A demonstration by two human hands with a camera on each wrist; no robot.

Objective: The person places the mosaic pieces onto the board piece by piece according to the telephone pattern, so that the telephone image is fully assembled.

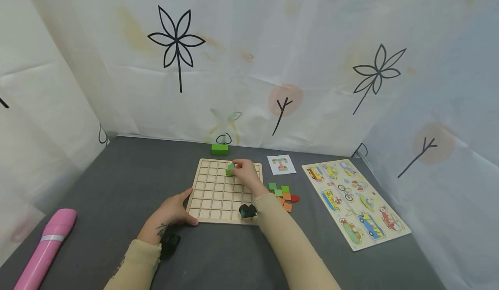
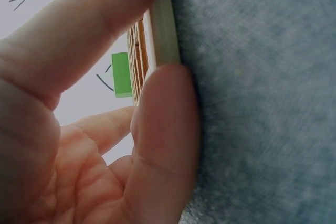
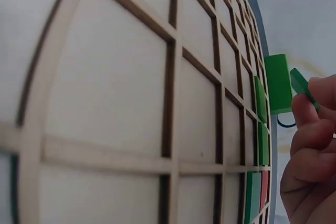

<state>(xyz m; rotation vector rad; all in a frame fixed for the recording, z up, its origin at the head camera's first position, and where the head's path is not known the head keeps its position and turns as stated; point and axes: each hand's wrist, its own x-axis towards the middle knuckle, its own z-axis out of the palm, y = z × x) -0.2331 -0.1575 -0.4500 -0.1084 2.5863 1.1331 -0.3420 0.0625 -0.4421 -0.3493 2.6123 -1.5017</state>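
Note:
A wooden grid board [image 1: 212,191] lies flat on the dark tabletop. My left hand [image 1: 169,212] holds its near left corner, with fingers at the left side and the thumb at the front edge. In the left wrist view, two digits press the board's pale edge [image 2: 164,30]. Over the board's far part, my right hand [image 1: 247,175] pinches a small green tile [image 3: 302,83] between thumb and fingertip, tilted and raised off the grid. Green tiles [image 3: 263,142] and a red tile [image 3: 264,188] sit in cells near the far edge; the hand hides most of them in the head view.
A green block [image 1: 219,149] stands behind the board. To the right are a white pattern card [image 1: 281,164], several loose green, orange and red pieces [image 1: 286,189], and a vehicle picture puzzle [image 1: 351,207]. A pink cylindrical object [image 1: 46,246] lies at the left. Fabric walls [image 1: 241,65] enclose the table.

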